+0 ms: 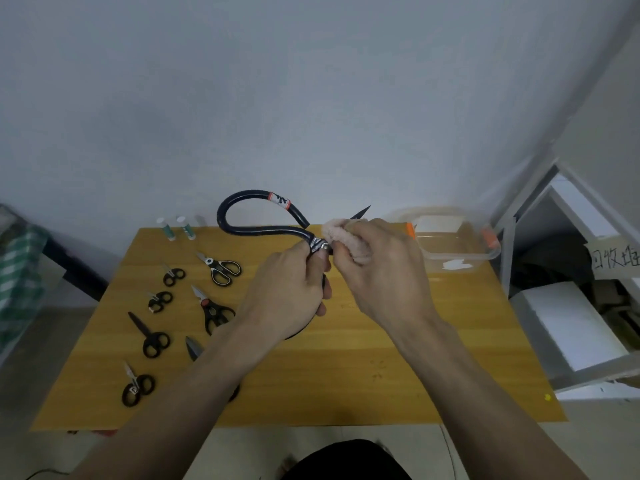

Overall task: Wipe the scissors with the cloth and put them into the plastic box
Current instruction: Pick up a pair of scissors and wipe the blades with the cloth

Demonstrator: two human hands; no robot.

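Evidently to steady the big scissors (263,216) near the plastic box (457,244), the left hand (291,289) grip clamps their pivot while the right hand (381,265) pinches the cloth (346,237) around the blades.

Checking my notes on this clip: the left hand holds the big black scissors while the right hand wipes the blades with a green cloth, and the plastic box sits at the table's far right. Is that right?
Not quite: the cloth is pale pink, not green, as the head view shows. The rest stands: the left hand holds the big black scissors, the right hand wipes the blades, and the plastic box sits at the table's far right.
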